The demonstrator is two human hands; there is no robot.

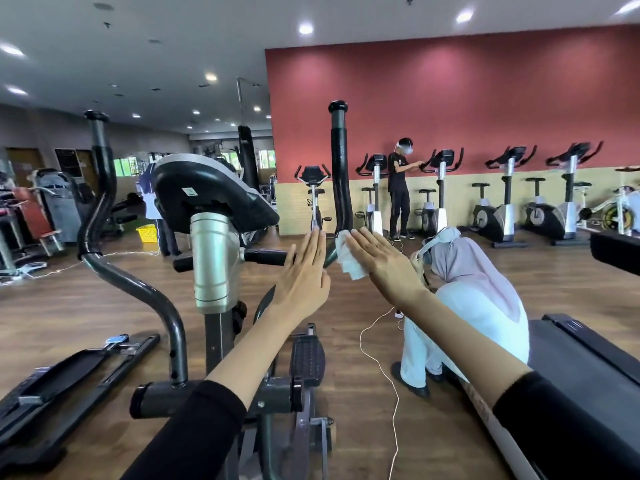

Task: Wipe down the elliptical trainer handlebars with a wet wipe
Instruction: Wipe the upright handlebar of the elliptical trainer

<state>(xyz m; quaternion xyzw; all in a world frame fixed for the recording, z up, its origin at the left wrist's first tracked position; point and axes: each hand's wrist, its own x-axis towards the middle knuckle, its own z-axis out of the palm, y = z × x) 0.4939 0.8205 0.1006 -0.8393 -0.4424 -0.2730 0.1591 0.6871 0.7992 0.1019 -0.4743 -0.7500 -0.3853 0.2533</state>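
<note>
The elliptical trainer stands right in front of me, its console [204,188] on a silver column. Its right handlebar [340,174] rises black and upright; the left handlebar [100,174] curves up at the left. A white wet wipe [348,258] lies against the lower bend of the right handlebar, pressed under the flat fingers of my right hand [379,261]. My left hand [304,271] is flat with straight fingers on the other side of that bar, next to the short fixed grip [266,257]. The bar between my palms is mostly hidden.
A person in a white outfit and grey headscarf [474,292] crouches close on the right beside a treadmill [581,358]. A white cable [381,368] runs over the wood floor. Another person [400,188] stands by exercise bikes along the red wall. A yellow basket [147,233] sits behind the trainer.
</note>
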